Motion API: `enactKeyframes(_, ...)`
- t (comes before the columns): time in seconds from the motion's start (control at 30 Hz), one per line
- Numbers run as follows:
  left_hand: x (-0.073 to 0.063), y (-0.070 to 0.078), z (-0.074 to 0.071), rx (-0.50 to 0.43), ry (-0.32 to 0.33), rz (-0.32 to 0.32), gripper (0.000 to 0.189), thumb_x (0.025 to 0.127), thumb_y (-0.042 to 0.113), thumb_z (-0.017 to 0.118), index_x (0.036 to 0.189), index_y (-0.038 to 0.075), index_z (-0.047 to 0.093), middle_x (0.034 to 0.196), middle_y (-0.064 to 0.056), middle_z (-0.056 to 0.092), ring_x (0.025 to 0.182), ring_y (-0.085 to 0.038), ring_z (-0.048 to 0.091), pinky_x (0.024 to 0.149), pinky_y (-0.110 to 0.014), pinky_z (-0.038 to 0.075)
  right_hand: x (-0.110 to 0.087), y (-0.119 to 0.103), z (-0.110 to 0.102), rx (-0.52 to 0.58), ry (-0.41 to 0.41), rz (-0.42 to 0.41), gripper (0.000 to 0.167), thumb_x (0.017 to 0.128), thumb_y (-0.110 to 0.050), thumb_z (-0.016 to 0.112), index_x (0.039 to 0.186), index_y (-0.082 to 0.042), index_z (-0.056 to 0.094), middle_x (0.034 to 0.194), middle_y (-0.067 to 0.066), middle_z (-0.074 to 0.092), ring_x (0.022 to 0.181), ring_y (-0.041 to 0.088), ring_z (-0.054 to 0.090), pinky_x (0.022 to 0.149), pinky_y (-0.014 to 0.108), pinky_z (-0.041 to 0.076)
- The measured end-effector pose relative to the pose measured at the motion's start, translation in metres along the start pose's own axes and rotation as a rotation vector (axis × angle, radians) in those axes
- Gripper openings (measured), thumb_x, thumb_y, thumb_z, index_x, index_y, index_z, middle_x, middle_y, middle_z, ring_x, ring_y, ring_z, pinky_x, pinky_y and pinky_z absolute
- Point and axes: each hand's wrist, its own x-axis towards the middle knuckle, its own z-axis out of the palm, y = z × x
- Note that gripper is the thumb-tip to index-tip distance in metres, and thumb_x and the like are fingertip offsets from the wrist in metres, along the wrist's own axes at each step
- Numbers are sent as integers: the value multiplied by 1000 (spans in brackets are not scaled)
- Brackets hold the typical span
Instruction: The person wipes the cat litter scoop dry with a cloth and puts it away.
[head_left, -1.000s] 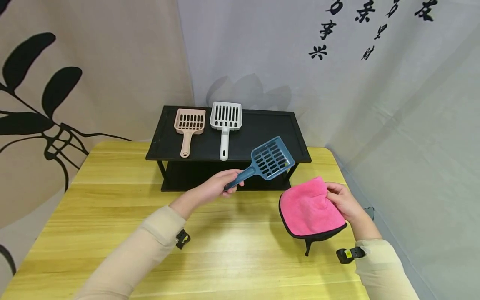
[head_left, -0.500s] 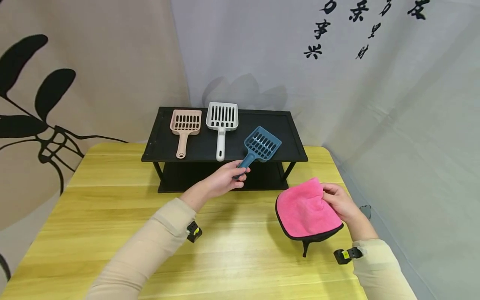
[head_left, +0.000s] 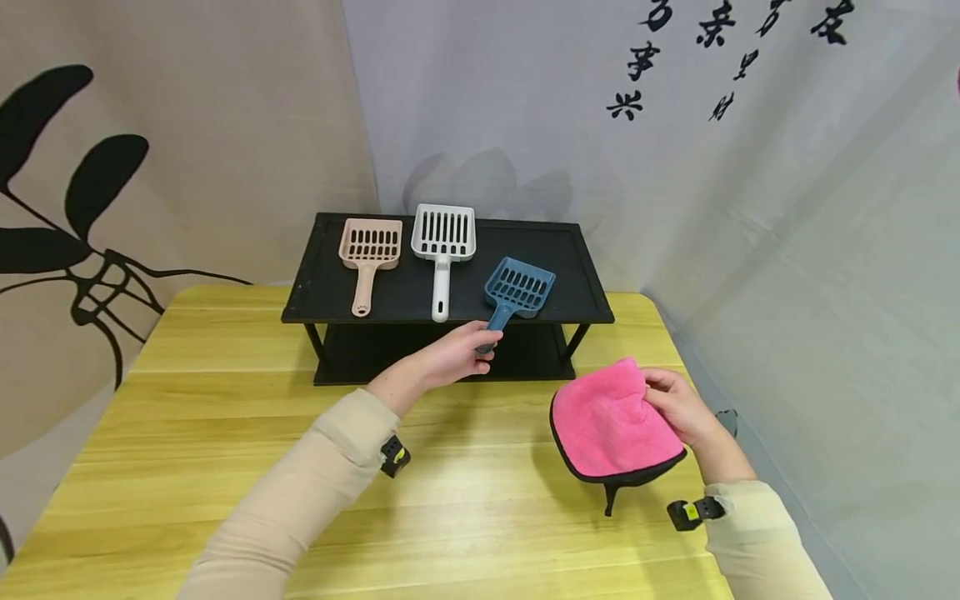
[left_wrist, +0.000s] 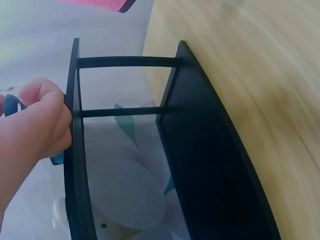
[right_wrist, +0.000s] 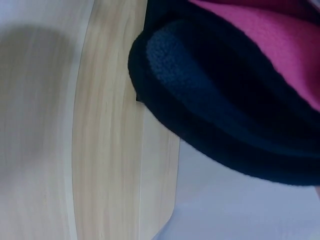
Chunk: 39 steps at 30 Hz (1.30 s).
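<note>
My left hand [head_left: 461,354] grips the handle of a blue slotted litter scoop [head_left: 519,285] at the front edge of the black rack [head_left: 555,250]. The scoop's head lies over the right part of the top shelf; whether it touches cannot be told. In the left wrist view the curled left hand [left_wrist: 37,117] is beside the upper shelf's edge. My right hand [head_left: 678,404] pinches a pink cloth [head_left: 615,421] with a black border and dark underside, held above the table at right. In the right wrist view the cloth [right_wrist: 290,45] hides most of that hand.
A beige litter scoop [head_left: 371,246] and a white litter scoop [head_left: 443,237] lie side by side on the top shelf, left of the blue one. The rack stands at the back of the wooden table [head_left: 450,500], before a curtain [head_left: 510,100].
My left hand has moved forward and slightly right, bringing the blue litter scoop from in front of the rack to over its top shelf. The right hand and cloth have hardly moved.
</note>
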Motion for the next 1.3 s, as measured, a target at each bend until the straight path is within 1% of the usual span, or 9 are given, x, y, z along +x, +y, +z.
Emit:
enactKeyframes(0.07,-2,0,-3,8,3,-4,38,102,20,33,134,3,22,93,-4,30,72,-12,31,63,-23,30,0,1,0,-2,2,5,44,95,6,40,102,-24,71,95,-11,67,82,1,60,68,17,52)
enactKeyframes(0.13,-5,-1,-7,16,-10,2,42,103,20,32,138,1,20,92,-3,33,71,-11,34,63,-22,31,1,1,0,0,5,5,44,95,6,40,102,-24,71,95,-11,67,82,1,60,68,17,52)
enactKeyframes(0.33,-14,-4,-17,100,-98,40,27,100,9,37,125,-2,35,83,-1,41,69,-10,39,65,-21,36,3,2,1,13,-9,-6,41,96,5,41,103,-23,71,96,-10,67,82,2,61,68,18,52)
enactKeyframes(0.5,-13,-6,-16,202,-165,61,29,99,8,39,126,-4,37,75,-1,39,66,-11,36,65,-24,32,5,5,0,18,-22,-16,43,96,6,40,104,-23,71,97,-10,68,82,2,61,68,18,52)
enactKeyframes(0.57,-10,-6,-14,227,-170,70,31,99,8,40,128,-4,38,73,-1,38,65,-12,34,65,-25,32,5,5,-1,19,-20,-16,44,96,6,39,104,-23,71,97,-10,68,83,2,61,69,18,52)
enactKeyframes(0.7,-4,-5,-7,253,-148,81,29,99,10,43,124,-3,41,71,-1,39,64,-12,34,65,-25,31,5,6,-2,17,-21,-16,44,96,6,39,105,-23,71,98,-10,68,84,2,61,69,18,52)
enactKeyframes(0.87,6,-4,1,274,-100,91,17,98,12,48,110,0,46,68,0,37,61,-12,32,63,-25,30,5,7,-3,12,-22,-15,42,96,5,40,104,-23,71,98,-10,67,84,2,61,70,18,52)
enactKeyframes(1.17,18,-2,14,444,-16,113,15,96,17,53,92,2,49,63,1,39,57,-12,31,57,-23,29,3,8,-4,8,-15,-13,45,95,7,39,103,-24,71,97,-11,67,84,1,60,69,18,52)
enactKeyframes(1.3,22,-2,18,478,30,126,19,96,20,52,88,3,50,60,2,38,55,-12,31,55,-23,29,4,9,-4,0,-14,-12,45,95,7,38,102,-24,71,96,-11,67,83,1,60,69,18,52)
